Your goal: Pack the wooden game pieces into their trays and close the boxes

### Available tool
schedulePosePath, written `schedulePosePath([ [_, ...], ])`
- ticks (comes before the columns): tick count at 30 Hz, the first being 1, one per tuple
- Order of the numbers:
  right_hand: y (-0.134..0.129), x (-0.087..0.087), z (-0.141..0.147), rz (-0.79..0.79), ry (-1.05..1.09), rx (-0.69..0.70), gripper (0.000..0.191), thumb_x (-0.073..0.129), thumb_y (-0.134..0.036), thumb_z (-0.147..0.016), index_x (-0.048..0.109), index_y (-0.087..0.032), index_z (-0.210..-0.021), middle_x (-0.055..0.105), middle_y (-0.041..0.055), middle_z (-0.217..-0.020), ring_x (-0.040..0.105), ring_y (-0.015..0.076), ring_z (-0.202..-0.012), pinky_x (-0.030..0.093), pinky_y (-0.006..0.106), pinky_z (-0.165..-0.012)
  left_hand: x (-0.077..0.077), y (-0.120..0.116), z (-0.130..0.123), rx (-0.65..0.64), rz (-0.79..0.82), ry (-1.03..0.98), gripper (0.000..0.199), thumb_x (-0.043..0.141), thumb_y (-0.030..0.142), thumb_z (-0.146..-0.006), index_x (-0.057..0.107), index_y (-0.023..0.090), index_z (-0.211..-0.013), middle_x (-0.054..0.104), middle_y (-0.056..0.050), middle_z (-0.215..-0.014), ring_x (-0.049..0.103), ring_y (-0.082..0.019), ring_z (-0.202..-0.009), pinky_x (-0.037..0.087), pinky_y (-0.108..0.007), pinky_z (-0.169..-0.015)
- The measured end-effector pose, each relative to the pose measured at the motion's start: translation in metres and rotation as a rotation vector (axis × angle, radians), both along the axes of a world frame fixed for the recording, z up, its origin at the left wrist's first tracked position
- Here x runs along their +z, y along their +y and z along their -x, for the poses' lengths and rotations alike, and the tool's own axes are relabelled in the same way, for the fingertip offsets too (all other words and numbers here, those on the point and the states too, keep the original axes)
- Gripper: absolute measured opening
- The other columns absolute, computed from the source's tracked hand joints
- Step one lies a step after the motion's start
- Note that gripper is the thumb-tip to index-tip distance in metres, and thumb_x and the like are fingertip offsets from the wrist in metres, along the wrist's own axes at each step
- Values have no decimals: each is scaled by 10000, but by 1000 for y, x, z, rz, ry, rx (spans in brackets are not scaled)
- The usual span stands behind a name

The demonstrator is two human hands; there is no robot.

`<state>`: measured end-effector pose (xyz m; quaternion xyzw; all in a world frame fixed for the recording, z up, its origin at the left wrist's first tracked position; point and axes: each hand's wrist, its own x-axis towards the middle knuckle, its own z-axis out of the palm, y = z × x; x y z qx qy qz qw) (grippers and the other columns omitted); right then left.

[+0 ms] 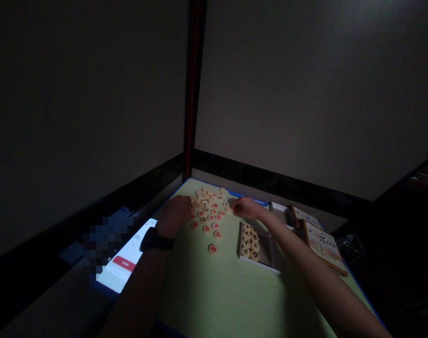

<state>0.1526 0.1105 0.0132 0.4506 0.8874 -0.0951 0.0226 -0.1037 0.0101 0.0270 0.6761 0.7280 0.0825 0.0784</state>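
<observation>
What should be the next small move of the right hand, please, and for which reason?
Probably the right hand should take the loose, seemingly black-marked xiangqi piece and set it in the partly filled box. The boxed pieces look black-marked, bare room remains beside them, and that hand is at the right edge of the scattered pieces.

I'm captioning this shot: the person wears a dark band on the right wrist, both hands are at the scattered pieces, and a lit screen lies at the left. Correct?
No: the head view shows the dark band on the left wrist. The left hand and right hand are at the scattered pieces, and a lit screen lies at the left.
</observation>
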Motion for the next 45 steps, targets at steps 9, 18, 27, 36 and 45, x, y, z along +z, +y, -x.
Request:
schedulePosePath([
  [9, -16, 4, 10, -74, -106, 47, 194, 555, -109, -830, 746, -141, -815, 751, 131, -910, 663, 202, -808, 400, 246, -677, -3, 1, 1, -15, -13, -70, 220, 515, 140, -841, 707, 195, -932, 737, -100, -1041, 677, -220, -954, 480, -305, -797],
  [18, -20, 5, 9, -78, -86, 55, 207, 531, -120, -855, 737, -132, -867, 741, 132, -887, 646, 200, -776, 390, 254, -674, -6, 3, 3, -61, 11, -69, 151, 605, 182, -815, 682, 191, -945, 733, -96, -1042, 670, -227, -974, 471, -302, -790],
  [27, -16, 9, -2, -2, 70, 24, 232, 547, -110, -826, 738, -153, -950, 728, 30, -804, 615, 138, -689, 391, 206, -620, -4, 2, 1, -27, -33, -81, 199, 501, 157, -854, 688, 182, -917, 726, -116, -1047, 671, -237, -958, 469, -323, -785],
  [36, -21, -1, -6, -25, 147, 53, 286, 563, -16, -730, 769, -166, -861, 765, 66, -873, 679, 182, -812, 440, 244, -765, -2, 3, 0, -18, -20, -59, 162, 544, 206, -852, 687, 185, -925, 728, -110, -1050, 672, -232, -961, 473, -306, -773],
  [45, -27, 4, -8, 2, 149, 94, 249, 597, -36, -698, 754, -177, -830, 737, 7, -751, 633, 151, -699, 409, 214, -663, 5, -2, -3, -15, -11, -60, 158, 536, 189, -856, 688, 187, -899, 732, -113, -1038, 667, -236, -971, 475, -311, -784],
])
